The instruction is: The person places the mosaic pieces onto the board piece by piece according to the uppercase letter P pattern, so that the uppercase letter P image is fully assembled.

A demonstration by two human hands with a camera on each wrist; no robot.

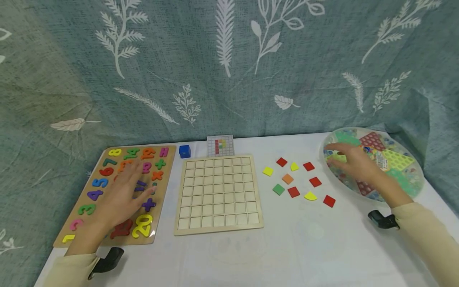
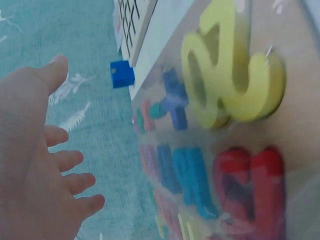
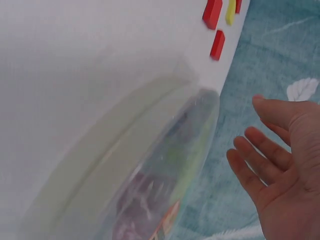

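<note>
My left hand (image 1: 122,195) hovers with spread fingers over a wooden number board (image 1: 84,195) wrapped in clear film. In the left wrist view its fingers hold nothing, and a yellow number 20 (image 2: 240,90) shows large beside the hand. On the other side my right hand (image 1: 353,161) hangs over the left part of a round, clear-wrapped, colourful patterned disc (image 1: 401,159). Its thumb and fingers are apart and slightly bent, with nothing between them, as the right wrist view shows too. Nearest to it lie red square tiles (image 1: 329,201) and a yellow quarter-round tile (image 1: 310,196).
A wooden grid board (image 1: 218,231) lies mid-table. Behind it are a pattern card (image 1: 226,147) with coloured squares and a blue cube (image 1: 184,151). Between grid and disc are scattered more tiles, among them a green square (image 1: 278,189) and an orange one (image 1: 287,178). A leaf-print curtain (image 1: 215,99) hangs behind.
</note>
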